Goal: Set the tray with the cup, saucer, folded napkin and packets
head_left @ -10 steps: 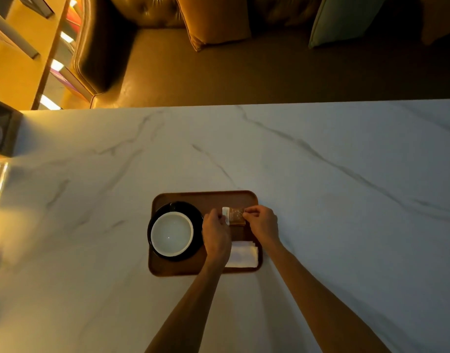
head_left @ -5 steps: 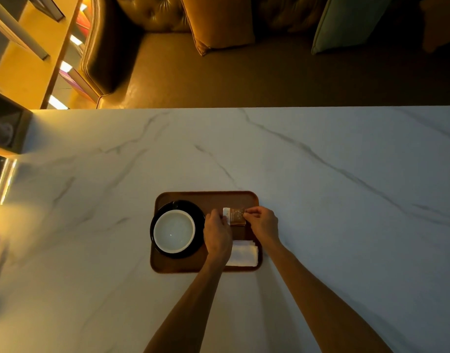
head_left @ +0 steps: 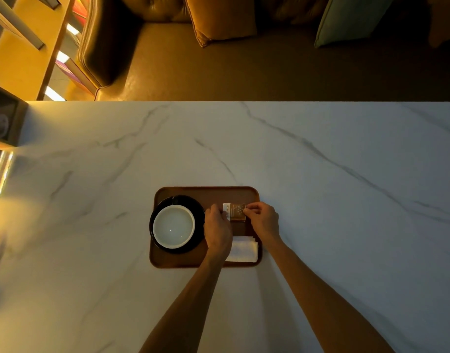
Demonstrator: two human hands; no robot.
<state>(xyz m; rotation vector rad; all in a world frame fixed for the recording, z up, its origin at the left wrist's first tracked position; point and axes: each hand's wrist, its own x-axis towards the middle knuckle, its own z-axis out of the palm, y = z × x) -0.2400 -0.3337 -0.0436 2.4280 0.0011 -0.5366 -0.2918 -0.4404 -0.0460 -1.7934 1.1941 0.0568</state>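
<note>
1. The left hand (head_left: 218, 231) pinches the left edge of the packets (head_left: 234, 212) with its fingertips.
2. The right hand (head_left: 263, 220) pinches the right edge of the same packets, thumb and forefinger pressed together on it.
3. The packets are on the right half of the brown tray (head_left: 206, 193), toward its far side.
4. The folded white napkin (head_left: 244, 249) lies in the near right corner of the tray, partly under the left wrist.
5. The white cup (head_left: 173, 226) stands on the black saucer (head_left: 198, 212), on the left half of the tray.
6. The tray rests on a white marble table (head_left: 320, 161).
</note>
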